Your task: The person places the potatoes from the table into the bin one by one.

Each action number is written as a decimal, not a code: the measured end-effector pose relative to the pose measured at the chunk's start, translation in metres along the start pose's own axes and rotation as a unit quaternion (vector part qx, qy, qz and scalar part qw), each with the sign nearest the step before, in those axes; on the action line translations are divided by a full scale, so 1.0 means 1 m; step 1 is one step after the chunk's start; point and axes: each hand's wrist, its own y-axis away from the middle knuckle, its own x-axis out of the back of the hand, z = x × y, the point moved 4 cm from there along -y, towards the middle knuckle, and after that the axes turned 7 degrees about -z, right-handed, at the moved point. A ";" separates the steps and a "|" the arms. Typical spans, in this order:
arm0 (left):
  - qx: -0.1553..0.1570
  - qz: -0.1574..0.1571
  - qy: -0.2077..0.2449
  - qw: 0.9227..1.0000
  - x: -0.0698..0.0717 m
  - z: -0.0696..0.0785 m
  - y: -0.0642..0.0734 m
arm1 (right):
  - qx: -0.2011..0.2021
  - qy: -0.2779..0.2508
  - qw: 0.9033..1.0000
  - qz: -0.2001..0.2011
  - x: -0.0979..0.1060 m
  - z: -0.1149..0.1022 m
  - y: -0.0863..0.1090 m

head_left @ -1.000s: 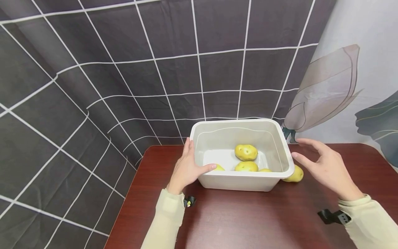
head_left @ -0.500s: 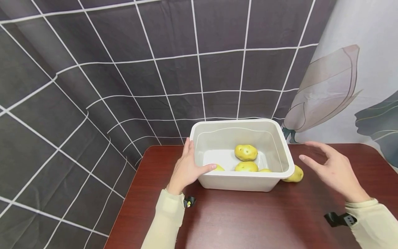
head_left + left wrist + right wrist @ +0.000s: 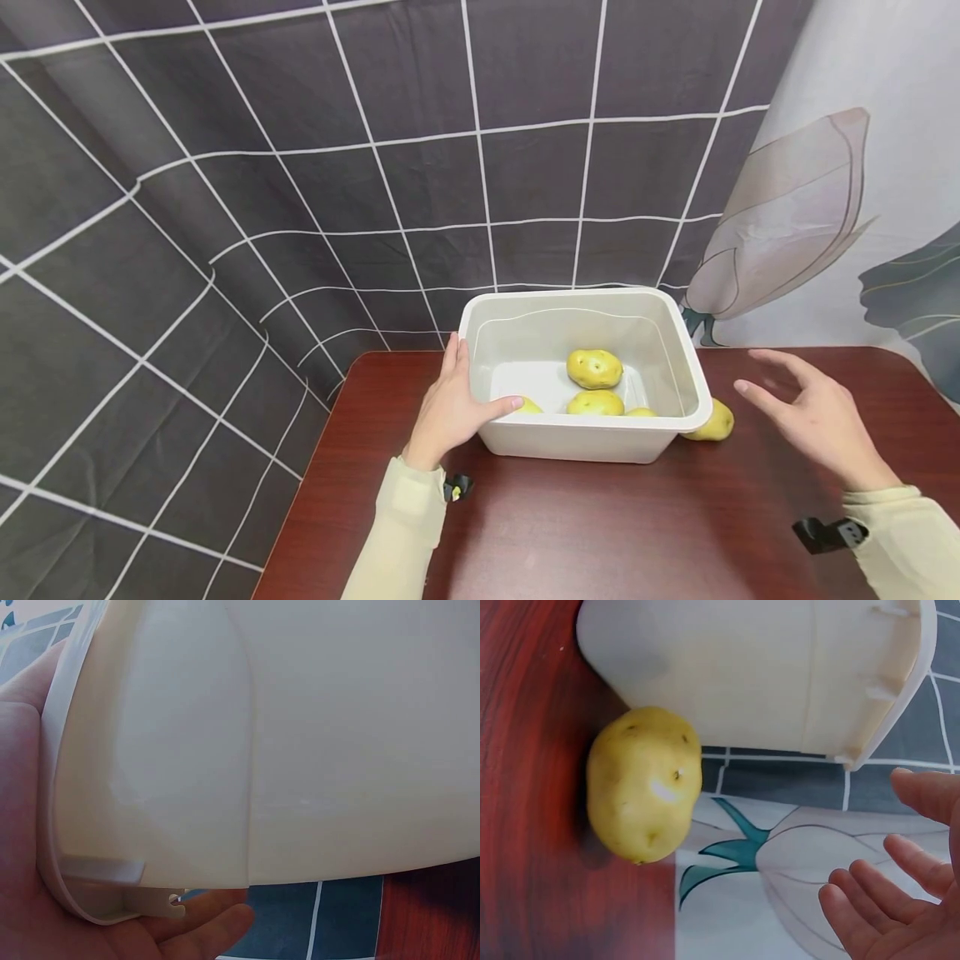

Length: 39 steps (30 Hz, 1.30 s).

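Note:
A white plastic bin [image 3: 592,442] stands on the table with several yellow potatoes inside, one of them [image 3: 595,369] in plain sight and others partly hidden by the front wall. My left hand [image 3: 448,410] holds the bin's left front corner, thumb over the front rim and fingers along the left side. In the left wrist view the fingers [image 3: 217,930] reach under the rim. Another potato [image 3: 643,784] lies on the table beside the bin's right end. My right hand [image 3: 821,421] hovers right of that potato, holding nothing, its fingers apart and relaxed.
The reddish-brown wooden table [image 3: 570,533] has rounded far corners. Behind the bin hangs a dark curtain [image 3: 420,192] with a white grid, and a pale floral part [image 3: 795,208] is at the right. A black strap [image 3: 828,535] is on the right wrist.
My right hand has drawn away from the bin's right rim, moving to the right and slightly nearer. The left hand, bin and potatoes have stayed put.

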 end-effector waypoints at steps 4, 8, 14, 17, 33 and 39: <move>0.000 -0.001 -0.001 1.000 0.000 0.000 0.000 | -0.013 -0.012 1.000 -0.012 -0.003 0.007 0.000; 0.003 -0.002 -0.001 1.000 -0.001 -0.001 0.000 | -0.019 -0.018 0.999 -0.019 -0.005 0.012 0.000; 0.005 -0.003 0.000 1.000 -0.001 -0.002 -0.001 | -0.021 -0.023 0.999 -0.036 -0.013 0.020 0.003; 0.005 -0.003 0.000 1.000 -0.001 -0.002 -0.001 | -0.020 -0.024 0.999 -0.041 -0.017 0.023 0.004; 0.003 -0.005 0.004 1.000 0.000 -0.002 0.001 | -0.001 -0.027 0.997 -0.078 -0.044 0.030 0.008; 0.001 -0.004 0.003 1.000 -0.001 -0.002 0.000 | -0.007 -0.022 0.995 -0.092 -0.050 0.031 0.008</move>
